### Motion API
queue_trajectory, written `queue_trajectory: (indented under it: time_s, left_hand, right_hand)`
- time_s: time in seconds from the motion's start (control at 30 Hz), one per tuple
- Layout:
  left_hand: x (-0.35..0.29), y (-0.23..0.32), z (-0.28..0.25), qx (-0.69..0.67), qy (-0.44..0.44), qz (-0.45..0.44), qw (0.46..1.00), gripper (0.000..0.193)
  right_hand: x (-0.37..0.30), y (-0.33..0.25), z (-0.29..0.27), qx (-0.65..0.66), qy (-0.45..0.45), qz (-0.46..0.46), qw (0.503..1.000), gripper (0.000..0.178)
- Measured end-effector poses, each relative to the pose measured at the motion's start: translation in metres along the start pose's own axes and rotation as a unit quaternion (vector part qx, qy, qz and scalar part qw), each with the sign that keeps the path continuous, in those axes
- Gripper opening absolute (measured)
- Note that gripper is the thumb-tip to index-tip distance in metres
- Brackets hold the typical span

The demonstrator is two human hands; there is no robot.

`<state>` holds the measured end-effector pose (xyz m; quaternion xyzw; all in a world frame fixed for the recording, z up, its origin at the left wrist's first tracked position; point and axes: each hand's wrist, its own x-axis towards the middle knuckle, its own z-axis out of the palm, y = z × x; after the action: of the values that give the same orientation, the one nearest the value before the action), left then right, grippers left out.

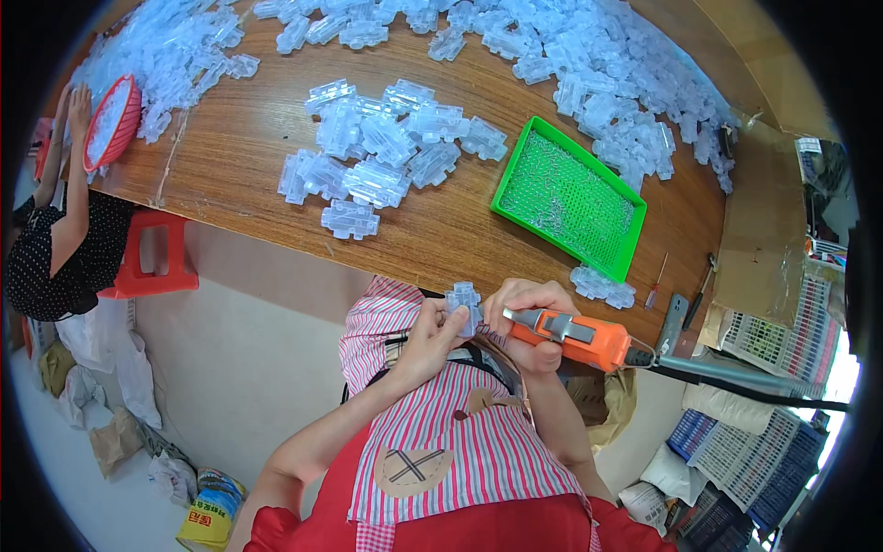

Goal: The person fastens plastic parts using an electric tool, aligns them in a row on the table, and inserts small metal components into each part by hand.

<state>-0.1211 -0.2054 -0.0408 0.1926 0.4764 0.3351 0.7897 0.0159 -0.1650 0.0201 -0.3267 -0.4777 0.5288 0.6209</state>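
Note:
My left hand [429, 342] pinches a clear plastic housing [463, 296] between thumb and fingers, just off the table's near edge and above my lap. Closed around the front of an orange electric screwdriver [596, 344] is my right hand [529, 311]. The tool lies almost level, nose toward the plastic housing. Fingers hide its tip, so I cannot tell whether it touches the part. A green tray [559, 245] of small metal screws [550, 210] sits beyond my right hand. Several matching clear housings [377, 138] form a loose group on the tabletop.
Larger heaps of clear housings [607, 74] cover the table's [239, 156] far side. At right are a thin screwdriver [657, 281], a phone-like dark slab [673, 320] and a cardboard wall [759, 230]. A co-worker's arms [69, 202] reach a red basket [118, 129] at left.

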Motion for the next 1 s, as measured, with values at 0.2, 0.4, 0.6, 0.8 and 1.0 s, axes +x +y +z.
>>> queue_trajectory:
  time_s: [0.2, 0.4, 0.6, 0.8, 1.0]
  left_hand:
    - [0.000, -0.001, 0.001, 0.002, 0.001, 0.019, 1.000, 0.030]
    - [0.005, -0.004, 0.000, -0.013, -0.009, 0.053, 0.998, 0.028]
    - [-0.001, 0.008, -0.009, -0.086, 0.020, 0.004, 0.996, 0.030]
    - [-0.006, 0.010, -0.002, -0.170, 0.052, 0.021, 0.984, 0.041]
    - [0.001, 0.008, -0.004, -0.148, 0.052, -0.004, 0.988, 0.034]
  right_hand:
    - [0.003, 0.007, 0.004, -0.017, -0.021, -0.027, 0.999, 0.061]
    - [0.007, 0.012, -0.005, -0.045, -0.059, -0.029, 0.997, 0.062]
    - [0.023, -0.028, 0.000, 0.064, 0.026, -0.004, 0.998, 0.067]
    - [0.019, -0.030, -0.002, 0.067, 0.027, -0.014, 0.997, 0.065]
    - [0.010, -0.009, 0.005, 0.015, -0.001, -0.028, 0.999, 0.065]
